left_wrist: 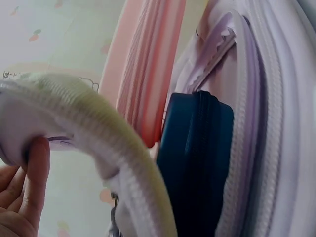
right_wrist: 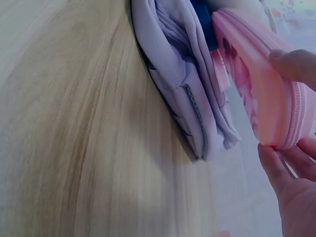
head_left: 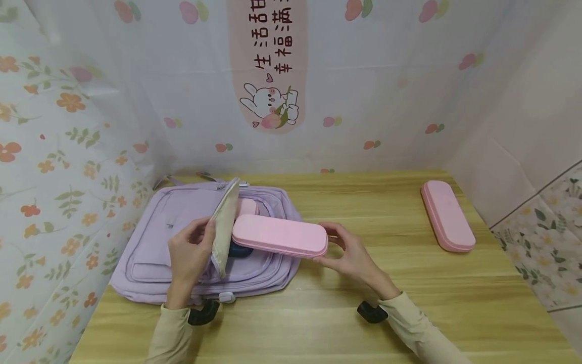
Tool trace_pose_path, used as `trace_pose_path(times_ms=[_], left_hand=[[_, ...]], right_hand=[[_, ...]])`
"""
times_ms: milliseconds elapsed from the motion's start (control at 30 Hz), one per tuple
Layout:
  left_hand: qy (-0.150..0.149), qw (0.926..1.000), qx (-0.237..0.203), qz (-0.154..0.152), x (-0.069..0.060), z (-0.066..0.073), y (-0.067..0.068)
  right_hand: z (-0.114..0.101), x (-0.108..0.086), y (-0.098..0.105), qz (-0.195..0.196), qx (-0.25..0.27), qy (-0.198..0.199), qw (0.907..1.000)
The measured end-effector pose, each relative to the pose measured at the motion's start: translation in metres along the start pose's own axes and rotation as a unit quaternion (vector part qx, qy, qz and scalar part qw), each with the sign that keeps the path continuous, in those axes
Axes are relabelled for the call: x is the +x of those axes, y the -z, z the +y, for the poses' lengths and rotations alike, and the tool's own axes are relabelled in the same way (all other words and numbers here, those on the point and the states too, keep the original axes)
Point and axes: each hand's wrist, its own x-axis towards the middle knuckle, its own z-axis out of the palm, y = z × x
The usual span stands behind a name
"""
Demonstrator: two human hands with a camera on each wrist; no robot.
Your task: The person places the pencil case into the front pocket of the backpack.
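Observation:
A lilac backpack (head_left: 156, 222) lies flat on the left of the table, its front pocket unzipped. My left hand (head_left: 191, 250) pinches the edge of the pocket's flap (head_left: 226, 227) and holds it raised. With thumb and fingers my right hand (head_left: 352, 258) grips the right end of a pink zippered pencil case (head_left: 279, 234). The case's other end is over the pocket opening, beside the flap. Inside the pocket sits a dark blue case (left_wrist: 195, 153), partly hidden in the head view. Another pink item (head_left: 247, 206) shows behind the held case, mostly covered.
A second pink case (head_left: 450, 215) lies alone near the right edge of the wooden table (head_left: 377, 199). Patterned sheets (head_left: 386, 101) hang behind and at the sides. Black wrist mounts (head_left: 203, 312) are at both cuffs.

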Motion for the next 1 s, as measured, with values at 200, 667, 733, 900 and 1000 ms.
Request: trace_pose_path(times_ms=[200, 667, 733, 900, 1000], left_hand=[[-0.007, 0.9998, -0.017, -0.003, 0.004, 0.006, -0.004], [-0.031, 0.9993, -0.016, 0.01, 0.006, 0.013, -0.005], [-0.03, 0.9993, -0.02, 0.011, 0.006, 0.014, -0.005], [-0.025, 0.9992, -0.031, 0.001, 0.006, 0.018, -0.008], [-0.031, 0.9991, -0.028, -0.001, 0.007, 0.018, -0.01]], right_hand=[[-0.001, 0.003, 0.0, 0.006, 0.019, 0.005, 0.9998], [-0.005, 0.018, -0.005, 0.015, 0.03, 0.016, 0.9993], [-0.005, 0.018, -0.006, 0.015, 0.03, 0.012, 0.9994], [-0.005, 0.019, -0.009, 0.029, -0.003, 0.012, 0.9995], [-0.012, 0.021, -0.01, 0.039, -0.032, 0.018, 0.9986]])
